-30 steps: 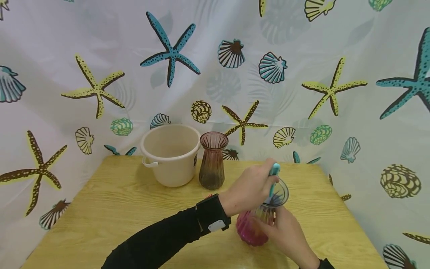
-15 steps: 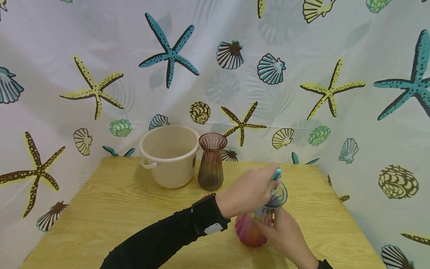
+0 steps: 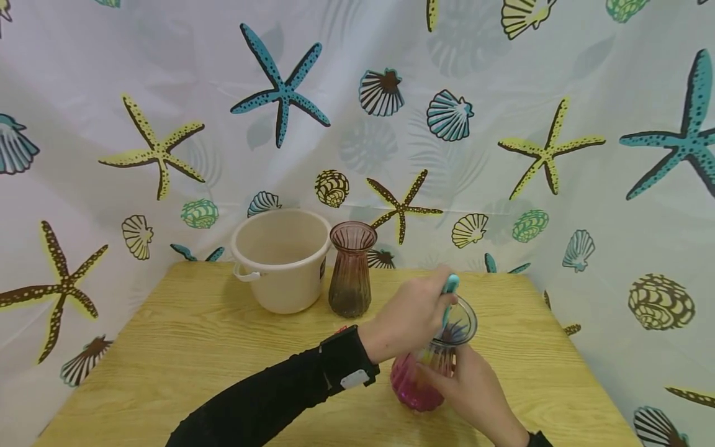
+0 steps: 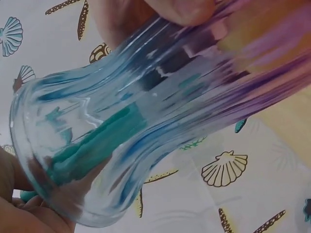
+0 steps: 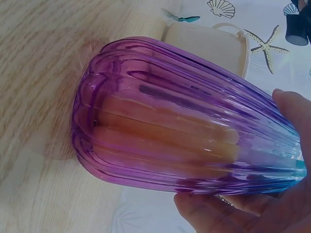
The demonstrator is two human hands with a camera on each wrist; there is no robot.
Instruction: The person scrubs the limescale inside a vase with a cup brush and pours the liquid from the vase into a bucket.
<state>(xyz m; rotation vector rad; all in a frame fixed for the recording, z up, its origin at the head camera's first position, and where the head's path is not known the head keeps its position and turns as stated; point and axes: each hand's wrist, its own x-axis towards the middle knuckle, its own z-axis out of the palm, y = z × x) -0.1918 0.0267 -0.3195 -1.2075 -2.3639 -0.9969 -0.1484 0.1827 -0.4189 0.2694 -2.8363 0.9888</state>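
From the head view we see the right hand (image 3: 475,391) wrapped around the lower body of the ribbed glass vase (image 3: 432,366), pink-purple at the base and blue toward the mouth, holding it on the near right part of the desk (image 3: 184,347). The vase tilts, its long axis running from the base near us up and away to the flared mouth. The left hand (image 3: 408,320) sits right at that mouth, its grip closed around a teal brush handle (image 3: 451,292) that drops down through the opening. So the left hand is at the rim, the right hand at the belly. Farther back stand a cream plastic bucket (image 3: 282,261) and, just beside it on the right, a brownish ribbed vase (image 3: 352,270), upright; we cannot tell whether either holds anything.

The left wrist view puts us against the blue neck of the vase (image 4: 160,111). Through the glass we make out the teal brush (image 4: 97,145) lying along the neck toward the rim, with fingers (image 4: 24,213) at the lower left edge.

At the right wrist, the purple base of the vase (image 5: 165,141) fills the picture, the fingers (image 5: 291,126) curled round its far side, the bucket (image 5: 209,46) behind it and the wood of the desk (image 5: 39,58) beneath. No liquid shows inside the vase.
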